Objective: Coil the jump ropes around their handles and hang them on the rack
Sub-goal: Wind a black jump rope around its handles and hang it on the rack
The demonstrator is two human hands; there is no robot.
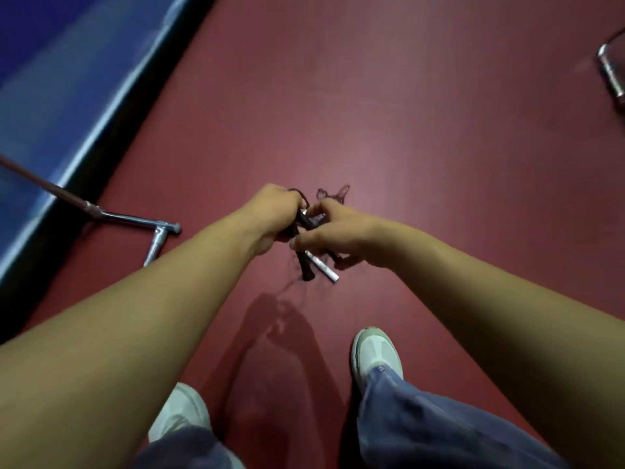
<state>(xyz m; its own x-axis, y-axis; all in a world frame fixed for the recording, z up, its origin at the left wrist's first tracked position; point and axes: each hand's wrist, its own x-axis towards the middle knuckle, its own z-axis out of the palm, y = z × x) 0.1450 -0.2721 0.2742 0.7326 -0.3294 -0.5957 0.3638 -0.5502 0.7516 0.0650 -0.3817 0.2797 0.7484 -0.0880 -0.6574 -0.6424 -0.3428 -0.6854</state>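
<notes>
Far left: one blue mat, one chrome tube frame on the red floor. Low in view: two white shoes. Centre, above the floor: left hand, fingers curled round the upper ends of two handles, one black, one silver, side by side, poking down below both hands. Thin dark rope looped just above the knuckles; rope count unclear. Right hand touching the left, fingers curled, gripping the same handles. Far right: one chrome bar.
</notes>
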